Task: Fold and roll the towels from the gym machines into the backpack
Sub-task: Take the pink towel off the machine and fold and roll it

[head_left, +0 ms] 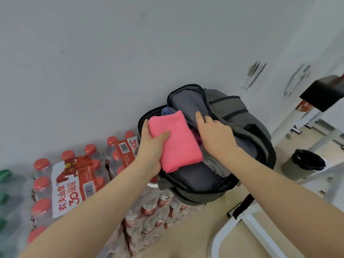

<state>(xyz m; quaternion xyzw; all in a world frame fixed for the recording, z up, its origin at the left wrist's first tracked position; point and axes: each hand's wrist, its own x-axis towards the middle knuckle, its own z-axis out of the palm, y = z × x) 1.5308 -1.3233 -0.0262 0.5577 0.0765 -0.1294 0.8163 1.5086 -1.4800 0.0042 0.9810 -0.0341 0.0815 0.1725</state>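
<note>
A grey backpack [242, 127] with black zips lies open on stacked packs of water bottles. A folded pink towel [176, 140] sits in its mouth, held by my left hand [152, 144], thumb on top and fingers underneath. My right hand [214, 133] rests on the bag's inner grey lining beside the towel, fingers curled over the fabric edge and pulling the opening wide. A blue cloth [165, 110] and a dark red one [195, 136] peek out from under the pink towel.
Shrink-wrapped packs of red-capped water bottles [74, 179] fill the left and lie under the bag. A grey wall stands behind. A bin with a black liner [305, 164] and white gym-machine frames [260, 233] are to the right.
</note>
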